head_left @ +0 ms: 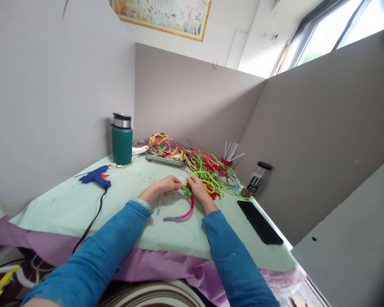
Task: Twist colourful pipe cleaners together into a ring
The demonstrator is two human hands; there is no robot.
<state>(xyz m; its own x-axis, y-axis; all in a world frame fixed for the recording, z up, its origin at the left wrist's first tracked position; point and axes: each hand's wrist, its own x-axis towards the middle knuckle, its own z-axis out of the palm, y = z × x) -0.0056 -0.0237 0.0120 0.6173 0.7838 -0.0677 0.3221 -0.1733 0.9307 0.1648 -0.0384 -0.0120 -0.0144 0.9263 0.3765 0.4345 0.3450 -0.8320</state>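
Note:
A curved band (192, 204) wrapped in purple, pink, red and green pipe cleaner hangs down from between my hands, its purple end low over the table. With fingertips pinched together, my left hand (169, 184) grips the band near its green part. Close beside it, my right hand (199, 189) is closed on a bright green pipe cleaner (187, 182) at the upper end of the band. Its fingertips are partly hidden. Loops of loose yellow-green pipe cleaner lie just behind and right of this hand.
A heap of colourful pipe cleaners (208, 164) lies at the back beside a metal tray (166, 160). To the left are a green bottle (122, 145) and a blue glue gun (97, 176) with its cord. A black phone (259, 222) and a clear jar (258, 179) are right.

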